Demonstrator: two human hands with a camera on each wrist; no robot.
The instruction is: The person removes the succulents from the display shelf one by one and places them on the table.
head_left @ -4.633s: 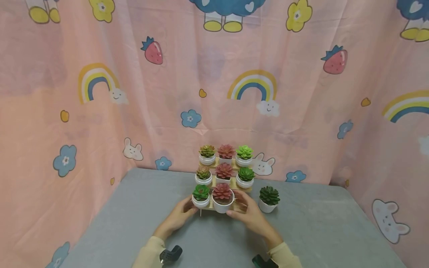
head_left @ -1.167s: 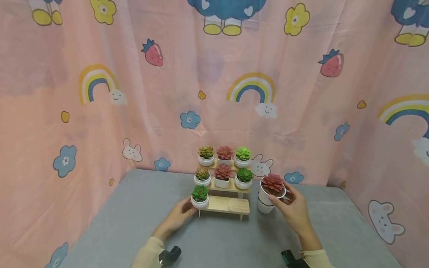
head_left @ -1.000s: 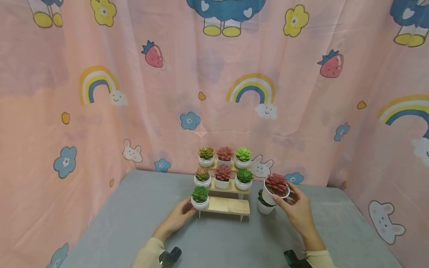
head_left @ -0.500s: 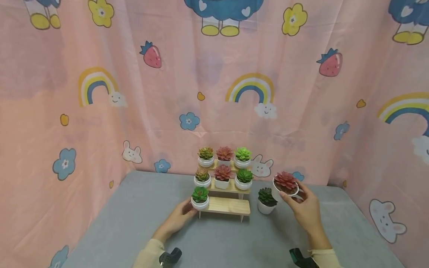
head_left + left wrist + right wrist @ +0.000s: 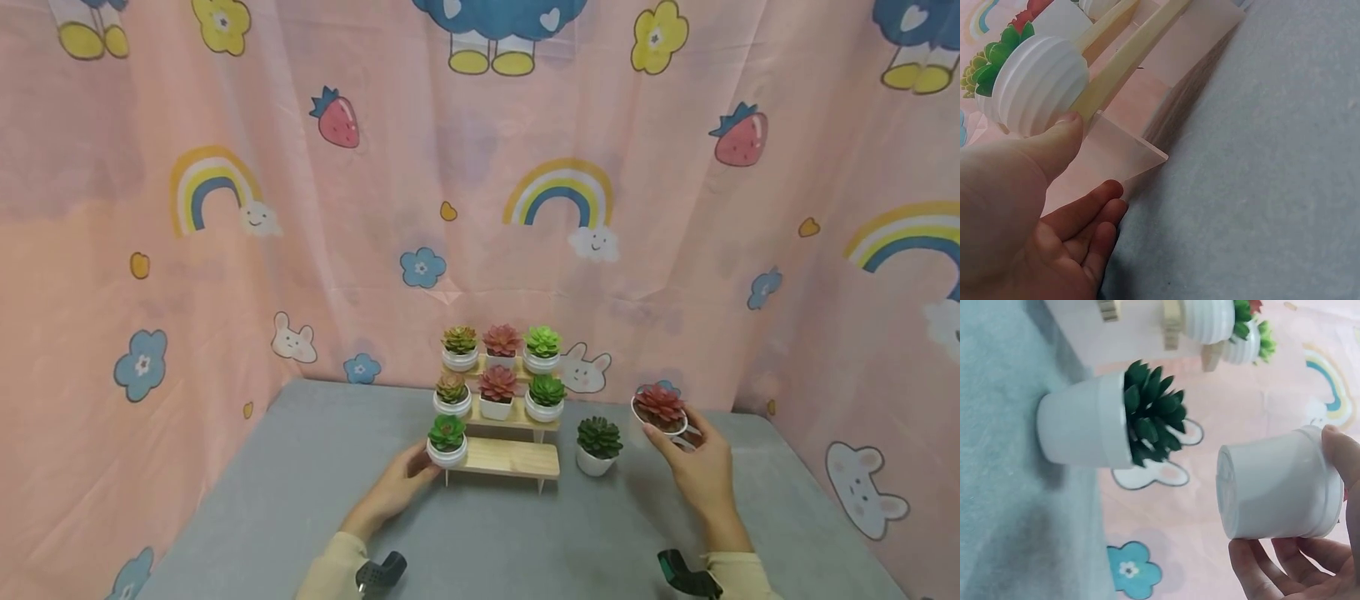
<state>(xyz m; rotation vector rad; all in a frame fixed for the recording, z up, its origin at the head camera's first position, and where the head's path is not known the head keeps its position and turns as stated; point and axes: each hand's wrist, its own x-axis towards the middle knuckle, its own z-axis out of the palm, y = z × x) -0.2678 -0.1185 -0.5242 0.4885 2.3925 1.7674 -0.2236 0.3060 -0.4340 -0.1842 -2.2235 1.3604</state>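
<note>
A three-tier wooden stand (image 5: 513,457) with clear legs bears small potted succulents. My left hand (image 5: 397,487) is at its left front end. In the left wrist view the thumb touches the board's end by the ribbed white pot (image 5: 1044,81), while the other fingers hang relaxed near the clear leg, holding nothing. My right hand (image 5: 703,473) grips a red succulent (image 5: 660,406) by its smooth white pot (image 5: 1279,487), raised above the table right of the stand. A dark green succulent (image 5: 598,446) in a white pot stands on the table between stand and right hand.
Red succulents (image 5: 497,383) fill the middle of the upper two tiers, with green and brownish ones on either side. On the bottom tier a green succulent (image 5: 447,433) sits at the left end. Behind the grey table (image 5: 300,442) hangs a pink patterned curtain (image 5: 375,217).
My right hand has taken the red succulent off the bottom tier and carried it right, past the dark green one. The left hand has stayed at the stand's left end.
</note>
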